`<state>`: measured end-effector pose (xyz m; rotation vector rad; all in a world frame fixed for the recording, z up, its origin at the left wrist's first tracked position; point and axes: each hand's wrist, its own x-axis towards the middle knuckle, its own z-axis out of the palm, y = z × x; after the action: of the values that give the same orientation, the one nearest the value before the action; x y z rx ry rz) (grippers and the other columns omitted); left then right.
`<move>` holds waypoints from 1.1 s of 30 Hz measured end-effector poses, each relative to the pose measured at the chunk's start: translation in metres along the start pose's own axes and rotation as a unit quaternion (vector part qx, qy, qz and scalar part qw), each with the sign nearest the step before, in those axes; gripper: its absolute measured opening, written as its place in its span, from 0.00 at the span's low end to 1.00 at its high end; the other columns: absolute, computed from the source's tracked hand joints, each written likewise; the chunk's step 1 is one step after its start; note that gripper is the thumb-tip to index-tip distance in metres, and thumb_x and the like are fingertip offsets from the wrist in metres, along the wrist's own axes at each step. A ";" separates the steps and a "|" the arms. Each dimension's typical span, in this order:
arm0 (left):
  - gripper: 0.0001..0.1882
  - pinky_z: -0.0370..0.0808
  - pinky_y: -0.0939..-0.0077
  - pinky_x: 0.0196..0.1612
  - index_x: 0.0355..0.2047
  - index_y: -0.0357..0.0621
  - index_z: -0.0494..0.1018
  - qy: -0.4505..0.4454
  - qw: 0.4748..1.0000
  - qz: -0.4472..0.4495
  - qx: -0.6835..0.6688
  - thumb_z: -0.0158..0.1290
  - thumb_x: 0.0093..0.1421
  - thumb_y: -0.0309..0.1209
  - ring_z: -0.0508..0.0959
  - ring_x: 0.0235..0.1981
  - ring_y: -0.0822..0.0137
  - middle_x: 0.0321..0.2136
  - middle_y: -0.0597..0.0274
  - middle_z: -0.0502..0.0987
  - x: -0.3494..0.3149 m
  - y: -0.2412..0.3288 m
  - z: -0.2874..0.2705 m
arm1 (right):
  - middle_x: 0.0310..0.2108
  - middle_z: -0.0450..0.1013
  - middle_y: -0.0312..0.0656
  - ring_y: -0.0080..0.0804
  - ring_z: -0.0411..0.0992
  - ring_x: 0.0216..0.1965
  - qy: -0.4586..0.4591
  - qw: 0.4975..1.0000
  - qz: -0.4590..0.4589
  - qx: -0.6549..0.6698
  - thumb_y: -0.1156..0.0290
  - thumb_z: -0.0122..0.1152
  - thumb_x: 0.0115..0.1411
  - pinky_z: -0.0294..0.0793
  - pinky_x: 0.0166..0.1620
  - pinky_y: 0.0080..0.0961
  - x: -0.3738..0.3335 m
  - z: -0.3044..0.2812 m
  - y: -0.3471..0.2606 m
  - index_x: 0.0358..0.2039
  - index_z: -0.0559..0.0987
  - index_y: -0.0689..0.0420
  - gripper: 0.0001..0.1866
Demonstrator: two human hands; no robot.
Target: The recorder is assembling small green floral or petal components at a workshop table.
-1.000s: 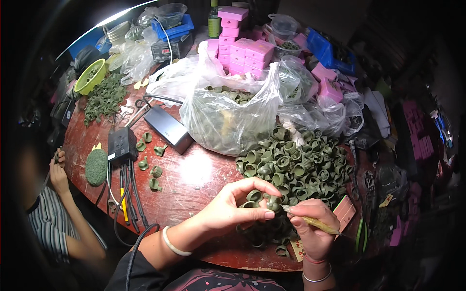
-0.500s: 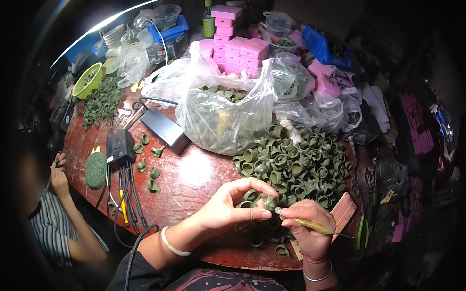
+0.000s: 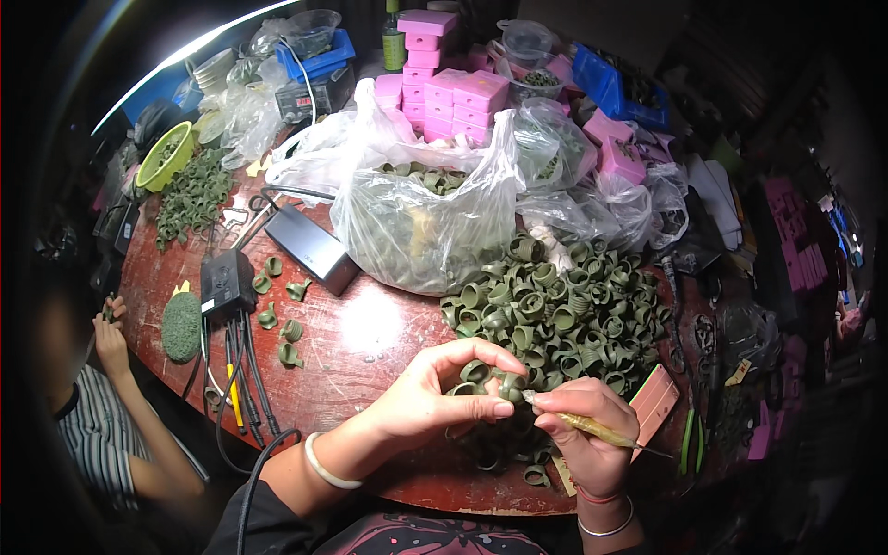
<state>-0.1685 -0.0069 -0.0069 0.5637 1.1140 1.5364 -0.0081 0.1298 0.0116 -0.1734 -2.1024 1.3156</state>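
Between the thumb and fingers of my left hand [image 3: 430, 393] is a dark green ring [image 3: 511, 385], and another green ring shows inside the curl of the fingers. My right hand [image 3: 597, 449] pinches a slim pen-like tool [image 3: 601, 431] with a yellowish handle. Its pale tip meets or nearly meets the held ring; I cannot tell which. Just beyond both hands spreads a large heap of green rings [image 3: 573, 310], and more rings lie partly hidden beneath my hands.
A white plastic bag [image 3: 421, 236] of green pieces stands behind the heap. A black adapter [image 3: 313, 248], a cable box [image 3: 228, 283] and a green oval pad [image 3: 181, 326] sit left. Pink boxes [image 3: 453, 97] are stacked at the back. Green pliers [image 3: 686, 442] lie right. Another person's hand [image 3: 111, 342] is at far left.
Both hands stay almost in place, with the ring and tool still held. The whole view has shifted very slightly.
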 end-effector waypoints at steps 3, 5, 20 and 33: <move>0.20 0.70 0.78 0.48 0.45 0.38 0.73 -0.012 1.000 -0.002 0.003 0.63 0.51 0.20 0.74 0.44 0.73 0.41 0.63 0.75 0.000 -0.001 -0.001 | 0.30 0.76 0.42 0.28 0.73 0.28 -0.019 1.000 0.006 0.014 0.77 0.70 0.51 0.72 0.32 0.21 -0.001 -0.002 0.000 0.36 0.81 0.62 0.11; 0.20 0.71 0.79 0.47 0.45 0.38 0.73 -0.013 1.000 0.005 0.010 0.63 0.51 0.20 0.74 0.44 0.73 0.41 0.63 0.75 0.001 -0.002 -0.002 | 0.30 0.76 0.42 0.28 0.73 0.28 -0.013 1.000 0.000 0.008 0.77 0.70 0.50 0.72 0.32 0.21 0.000 -0.001 0.000 0.36 0.81 0.62 0.12; 0.21 0.62 0.88 0.21 0.49 0.43 0.73 -0.041 0.998 0.054 0.002 0.63 0.54 0.22 0.68 0.19 0.85 0.28 0.74 0.75 0.002 -0.005 -0.004 | 0.29 0.76 0.43 0.30 0.74 0.29 0.014 1.000 0.001 0.009 0.78 0.71 0.49 0.73 0.33 0.22 -0.002 0.003 0.000 0.35 0.81 0.62 0.12; 0.21 0.64 0.89 0.24 0.48 0.43 0.73 -0.040 0.998 0.043 0.025 0.63 0.53 0.22 0.69 0.23 0.85 0.30 0.73 0.75 0.003 -0.006 -0.006 | 0.28 0.77 0.42 0.30 0.74 0.29 0.002 0.999 0.036 0.015 0.73 0.70 0.51 0.71 0.34 0.21 -0.001 0.002 -0.004 0.31 0.81 0.62 0.09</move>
<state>-0.1707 -0.0067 -0.0156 0.7087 1.0806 1.5494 -0.0080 0.1255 0.0143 -0.2410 -2.0892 1.3879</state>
